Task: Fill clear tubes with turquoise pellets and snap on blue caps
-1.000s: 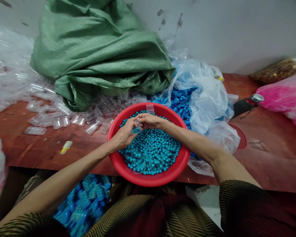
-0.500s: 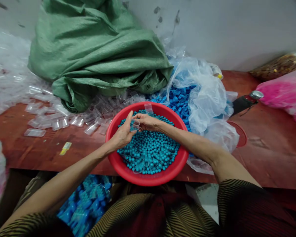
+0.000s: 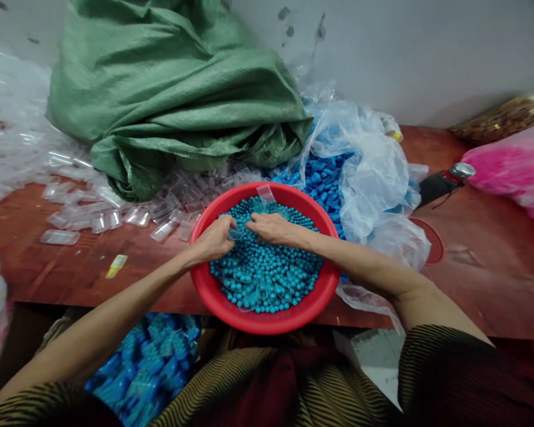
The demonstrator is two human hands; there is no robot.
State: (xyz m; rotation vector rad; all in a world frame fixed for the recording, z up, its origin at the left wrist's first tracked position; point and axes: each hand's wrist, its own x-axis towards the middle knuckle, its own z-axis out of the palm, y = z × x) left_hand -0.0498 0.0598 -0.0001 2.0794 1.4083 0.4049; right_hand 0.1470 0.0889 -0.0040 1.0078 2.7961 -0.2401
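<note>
A red plastic basin (image 3: 267, 324) full of small blue beads (image 3: 276, 267) stands at the table's front edge. My left hand (image 3: 217, 237), over the basin's left side, is closed on a small clear plastic container (image 3: 235, 232). My right hand (image 3: 271, 228) is above the beads just to its right, its fingers bent together; whether anything is in them is hidden. Behind my right hand, another clear container (image 3: 266, 193) leans on the beads near the far rim. More clear containers lie half sunk in the beads at the front.
Loose clear containers (image 3: 102, 214) cover the table at left, beside a green woven sack (image 3: 182, 95). Blue plastic pieces (image 3: 323, 181) spill from a clear bag (image 3: 369, 172) at right. A dark bottle (image 3: 445, 185) lies beyond. Below the table edge are bagged blue items (image 3: 146, 367).
My hands have drawn apart and lowered toward the beads. My left hand has moved left with the clear container; the right has shifted slightly right.
</note>
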